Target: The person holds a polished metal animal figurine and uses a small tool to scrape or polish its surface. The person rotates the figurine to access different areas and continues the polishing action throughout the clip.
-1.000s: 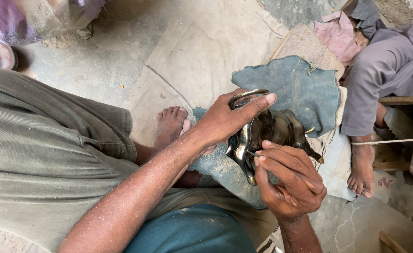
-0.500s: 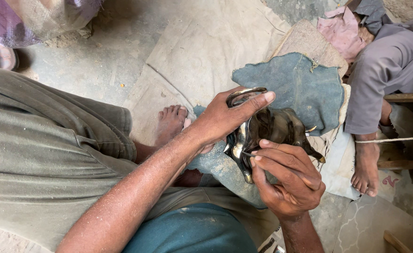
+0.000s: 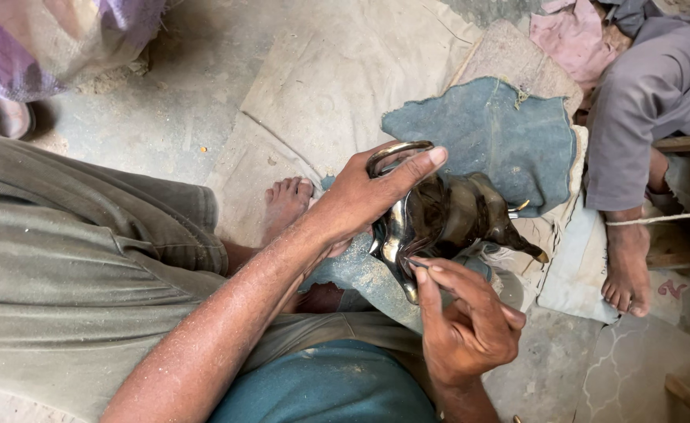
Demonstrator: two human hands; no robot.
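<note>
Dusty floor (image 3: pixel 204 117) lying beneath, the left hand (image 3: pixel 360 200) is gripping the shiny metal vessel (image 3: pixel 439 215) from above, its spout pointing rightward, while the right hand (image 3: pixel 470 329) is pinching a thin tool (image 3: pixel 417 264) against its near side.

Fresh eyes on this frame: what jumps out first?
The shiny dark metal vessel at centre, gripped from above by the left hand. Just below it, the right hand presses its fingertips to the vessel's polished lower edge; whether they pinch a small tool is hard to tell. Behind lies a blue-grey cloth, and another person's bare foot rests at the right.
</note>
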